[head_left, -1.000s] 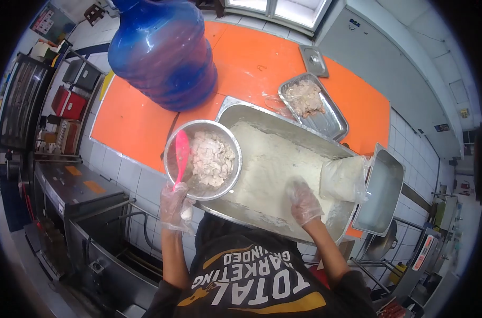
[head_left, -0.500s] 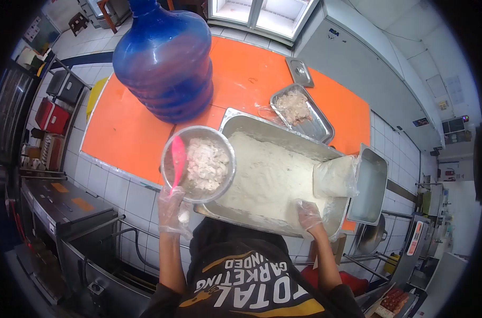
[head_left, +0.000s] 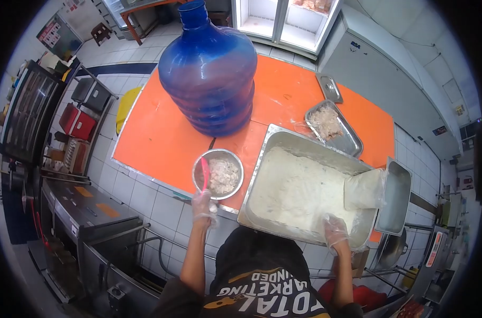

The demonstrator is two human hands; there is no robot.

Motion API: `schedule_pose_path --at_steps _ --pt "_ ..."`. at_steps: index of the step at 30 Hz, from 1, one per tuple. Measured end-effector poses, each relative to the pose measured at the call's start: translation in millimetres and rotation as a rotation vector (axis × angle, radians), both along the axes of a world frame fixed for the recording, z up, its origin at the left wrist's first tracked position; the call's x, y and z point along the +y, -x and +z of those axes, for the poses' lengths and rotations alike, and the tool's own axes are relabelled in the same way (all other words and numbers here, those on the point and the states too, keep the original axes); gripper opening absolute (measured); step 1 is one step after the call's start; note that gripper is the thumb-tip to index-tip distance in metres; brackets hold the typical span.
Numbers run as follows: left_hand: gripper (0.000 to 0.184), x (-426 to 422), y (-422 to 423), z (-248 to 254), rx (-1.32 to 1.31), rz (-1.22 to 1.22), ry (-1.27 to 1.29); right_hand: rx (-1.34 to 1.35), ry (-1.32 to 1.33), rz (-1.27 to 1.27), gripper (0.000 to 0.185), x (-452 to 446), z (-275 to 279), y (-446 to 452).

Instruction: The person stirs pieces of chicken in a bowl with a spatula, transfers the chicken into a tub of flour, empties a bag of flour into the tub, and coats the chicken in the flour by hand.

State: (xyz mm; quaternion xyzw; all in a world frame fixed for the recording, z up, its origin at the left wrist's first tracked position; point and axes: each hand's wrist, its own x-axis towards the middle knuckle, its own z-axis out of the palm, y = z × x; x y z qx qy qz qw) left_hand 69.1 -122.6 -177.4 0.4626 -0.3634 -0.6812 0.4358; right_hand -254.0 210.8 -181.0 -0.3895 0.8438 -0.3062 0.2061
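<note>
My left hand (head_left: 201, 206), in a clear plastic glove, grips the near rim of a round metal bowl (head_left: 241, 168). Pale, lumpy, floured pieces (head_left: 223, 176) fill part of the bowl. A pink spatula (head_left: 205, 172) leans inside it, its handle end at my left fingers; whether they also pinch it is hidden. My right hand (head_left: 335, 231), gloved too, rests at the near right side of a deep metal pan (head_left: 258, 183), fingers extended over the white flour (head_left: 299, 193) and holding nothing visible. A clear bag of pale powder (head_left: 364, 191) lies at the pan's right end.
A large blue water jug (head_left: 209, 79) stands on the orange table (head_left: 283, 85). Behind the pan sits a metal tray (head_left: 349, 140) with pale raw pieces, near a metal lid (head_left: 329, 87). Another metal pan (head_left: 398, 199) is at the right. Steel equipment (head_left: 87, 206) stands left.
The bowl has gone down and away from me toward the table's front edge, with my left hand still at its rim. The view has shifted left; my right hand stays at the pan.
</note>
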Motion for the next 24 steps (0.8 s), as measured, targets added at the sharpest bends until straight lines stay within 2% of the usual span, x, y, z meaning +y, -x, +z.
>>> schedule_pose_path --at_steps 3,4,5,6,7,8,9,10,11,12,13,15,16,18,19,21,23,24 --pt "0.017 1.7 -8.0 -8.9 -0.066 -0.102 -0.090 0.152 -0.029 -0.009 0.025 -5.9 16.0 -10.7" --pt "0.018 0.5 -14.8 -18.7 -0.188 -0.160 -0.041 0.154 -0.027 -0.008 0.025 -10.1 22.6 -14.6" --pt "0.021 0.5 -21.8 -28.1 -0.313 -0.216 0.004 0.013 0.027 -0.072 0.027 -13.6 29.9 -20.0" --pt "0.021 0.3 -23.8 -18.3 -0.313 -0.211 0.011 -0.128 0.088 -0.134 0.029 -19.1 37.5 -23.9" --pt "0.024 0.7 -25.0 0.3 -0.494 -0.277 -0.029 -0.128 0.099 -0.129 0.029 -25.7 51.5 -26.4" --pt "0.027 0.8 -25.8 14.1 -0.673 -0.343 -0.069 -0.146 -0.015 -0.107 0.029 -31.4 69.2 -28.6" --pt "0.027 2.2 -28.8 18.1 -0.672 -0.340 -0.059 -0.163 -0.131 -0.087 0.030 -33.0 78.3 -27.9" --pt "0.029 4.7 -34.3 19.9 -0.894 -0.360 0.136 -0.159 -0.121 -0.090 0.030 -21.5 48.3 -20.1" --pt "0.031 7.4 -36.3 23.0 -1.112 -0.375 0.335 0.252 -0.073 0.154 0.031 -2.6 -3.4 -8.7" --pt "0.031 11.2 -35.5 38.8 -1.108 -0.375 0.337 0.662 -0.029 0.400 0.033 10.0 -29.4 -1.6" --pt "0.032 15.5 -31.6 60.0 -1.186 -0.375 0.372 0.671 -0.024 0.398 0.033 0.8 -12.1 -2.8" --pt "0.032 22.5 -26.0 70.4 -1.261 -0.365 0.409 0.376 -0.356 0.578 0.036 -19.3 21.8 -12.6" --pt "0.035 23.6 -25.4 69.2 -1.302 -0.384 0.412 0.383 -0.351 0.576 0.036 -22.0 29.6 -17.1" --pt "0.039 26.0 -21.2 73.6 -1.339 -0.397 0.433 0.171 -0.255 0.559 0.038 -28.1 44.0 -23.5" --pt "0.034 29.0 -17.6 78.9 -1.400 -0.425 0.396 -0.001 -0.290 0.476 0.038 -35.3 59.4 -26.9" --pt "0.030 41.5 -9.1 90.0 -1.455 -0.460 0.372 -0.057 -0.344 0.457 0.039 -39.5 80.6 -27.6" --pt "0.021 55.8 1.8 106.2 -1.540 -0.235 0.696 -0.113 -0.398 0.430 0.040 -35.5 77.6 -22.9" --pt "0.021 63.0 17.8 124.3 -1.526 -0.242 0.708 -0.093 -0.267 0.441 0.040 -31.5 63.5 -19.9"
